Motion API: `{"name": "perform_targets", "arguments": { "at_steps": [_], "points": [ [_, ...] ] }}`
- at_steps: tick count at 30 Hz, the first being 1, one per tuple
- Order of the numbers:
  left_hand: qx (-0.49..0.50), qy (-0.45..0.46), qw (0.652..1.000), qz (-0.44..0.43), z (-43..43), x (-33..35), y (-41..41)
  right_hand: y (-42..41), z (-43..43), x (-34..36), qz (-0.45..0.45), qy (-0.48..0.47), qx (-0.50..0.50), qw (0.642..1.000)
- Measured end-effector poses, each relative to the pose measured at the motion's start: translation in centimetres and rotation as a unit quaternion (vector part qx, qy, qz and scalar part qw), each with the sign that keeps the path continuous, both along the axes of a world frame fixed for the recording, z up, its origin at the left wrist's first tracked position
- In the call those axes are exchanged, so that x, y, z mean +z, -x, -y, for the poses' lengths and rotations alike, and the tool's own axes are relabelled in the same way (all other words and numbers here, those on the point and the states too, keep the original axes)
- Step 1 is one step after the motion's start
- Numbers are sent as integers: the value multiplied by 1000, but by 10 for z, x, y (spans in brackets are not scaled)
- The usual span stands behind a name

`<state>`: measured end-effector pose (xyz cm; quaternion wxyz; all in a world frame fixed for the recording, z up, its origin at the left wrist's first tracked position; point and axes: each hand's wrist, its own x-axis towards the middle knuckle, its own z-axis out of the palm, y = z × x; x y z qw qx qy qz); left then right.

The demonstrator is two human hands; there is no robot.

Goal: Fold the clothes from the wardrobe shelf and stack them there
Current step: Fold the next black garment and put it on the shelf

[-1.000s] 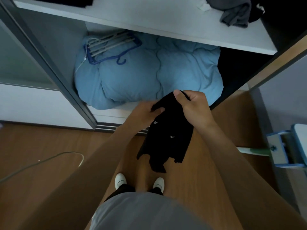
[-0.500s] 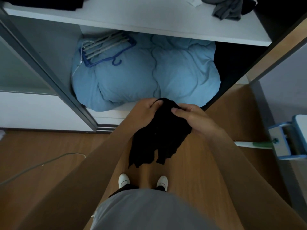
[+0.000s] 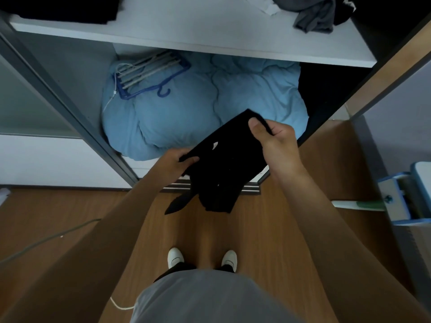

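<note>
A small black garment [image 3: 224, 169] hangs in the air in front of the open wardrobe, stretched between both hands. My right hand [image 3: 275, 143] pinches its upper right corner, thumb on top. My left hand [image 3: 177, 159] grips the lower left edge. Loose ends of the cloth dangle below. The white wardrobe shelf [image 3: 210, 31] runs across the top. On it lie a crumpled grey garment [image 3: 314, 15] at the right and a dark pile [image 3: 60, 8] at the left.
Under the shelf a light blue duvet [image 3: 186, 108] fills the wardrobe floor, with blue and grey hangers [image 3: 149, 73] on it. A sliding door frame [image 3: 58, 96] stands at left. A blue-and-white mop head [image 3: 401, 197] lies right on the wooden floor; a cable [image 3: 46, 238] trails left.
My hands have moved apart and spread the black garment out. The right hand rose toward the duvet; the left stayed low. The view has tilted slightly upward.
</note>
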<state>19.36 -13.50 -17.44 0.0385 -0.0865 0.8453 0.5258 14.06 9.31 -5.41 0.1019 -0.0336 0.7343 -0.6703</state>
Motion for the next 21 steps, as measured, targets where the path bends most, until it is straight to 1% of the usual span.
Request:
{"name": "perform_targets", "arguments": {
  "at_steps": [2,3,5,7,9,12,14,16,18,19,21],
  "points": [
    [30,18,999,6,5,-5,-4,2,-1,0,11,31,-35,999],
    [56,6,998,7,7,-7,-6,2,-2,-1,17,41,-48,998],
    [117,-66,991,18,7,-6,-11,1,-5,-7,30,57,-67,996],
    [152,-122,980,26,5,-1,-15,0,-9,-12,40,66,-83,994],
    [142,-139,980,28,4,3,-20,1,-14,-17,41,63,-102,992],
    [79,-184,979,26,6,9,-25,5,-23,-23,38,53,-137,988],
    [30,-221,974,42,11,11,-27,7,-29,-27,38,41,-153,987],
    [-5,-238,970,58,18,10,-28,9,-33,-30,46,35,-165,985],
    [6,-239,969,56,25,6,-28,8,-36,-33,48,28,-165,985],
    [28,-230,971,53,27,5,-28,7,-36,-35,43,20,-161,986],
    [81,-179,980,23,31,2,-26,4,-36,-40,28,-4,-144,989]
  ]
}}
